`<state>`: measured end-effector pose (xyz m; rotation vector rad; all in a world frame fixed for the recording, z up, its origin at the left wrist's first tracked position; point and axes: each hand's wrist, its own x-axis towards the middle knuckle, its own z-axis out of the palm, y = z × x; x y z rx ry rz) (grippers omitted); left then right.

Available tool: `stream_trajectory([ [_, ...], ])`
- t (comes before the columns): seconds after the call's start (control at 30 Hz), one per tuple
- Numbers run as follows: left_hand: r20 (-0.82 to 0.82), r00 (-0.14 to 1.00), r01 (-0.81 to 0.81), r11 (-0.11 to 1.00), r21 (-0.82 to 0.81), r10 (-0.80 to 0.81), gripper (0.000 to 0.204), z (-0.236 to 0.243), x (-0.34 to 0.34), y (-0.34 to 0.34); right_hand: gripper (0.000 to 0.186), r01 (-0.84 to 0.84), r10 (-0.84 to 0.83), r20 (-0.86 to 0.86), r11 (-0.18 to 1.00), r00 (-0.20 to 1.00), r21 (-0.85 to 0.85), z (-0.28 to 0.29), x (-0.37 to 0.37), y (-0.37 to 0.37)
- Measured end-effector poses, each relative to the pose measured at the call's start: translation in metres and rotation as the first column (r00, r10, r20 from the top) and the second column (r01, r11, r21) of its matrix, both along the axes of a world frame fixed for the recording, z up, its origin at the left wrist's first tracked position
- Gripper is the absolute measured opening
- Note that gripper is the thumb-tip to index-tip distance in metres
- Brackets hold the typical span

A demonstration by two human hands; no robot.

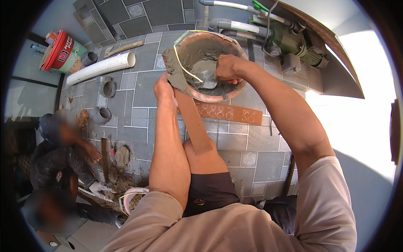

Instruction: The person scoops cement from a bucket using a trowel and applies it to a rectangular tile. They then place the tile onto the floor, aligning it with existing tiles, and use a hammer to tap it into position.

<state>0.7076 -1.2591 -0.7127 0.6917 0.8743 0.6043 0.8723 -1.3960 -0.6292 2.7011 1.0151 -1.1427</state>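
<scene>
The left hand (163, 89) grips the long edges of a brown strip (194, 124), its mortar-smeared upper end overlapping the left rim of the bucket (210, 98). Inside, the right hand (230, 69) is closed on a trowel (210, 80). A 2nd strip (235, 114) lies beside the near rim; tiled floor (145, 86) opens leftward toward a white pipe (100, 69).

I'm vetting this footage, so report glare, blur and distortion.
Head view: glare whites out the sunlit area at right; two people at left have blurred heads. Same head view: straight edges bow toward the black rim; the bucket and right hand look reasonably sharp.
</scene>
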Motion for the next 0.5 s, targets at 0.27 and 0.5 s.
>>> stream_trajectory([
  [0.27,0.149,0.988,-0.029,0.997,-0.072,0.040,0.040,0.025,-0.001,-0.010,0.037,0.205,-0.287,0.102,0.852,0.953,0.481,0.030,-0.009,-0.096],
  [0.5,0.169,0.985,0.042,0.996,-0.080,-0.028,0.031,0.074,0.032,-0.039,0.031,0.221,-0.360,-0.049,0.455,0.932,0.862,0.004,-0.091,-0.170],
])
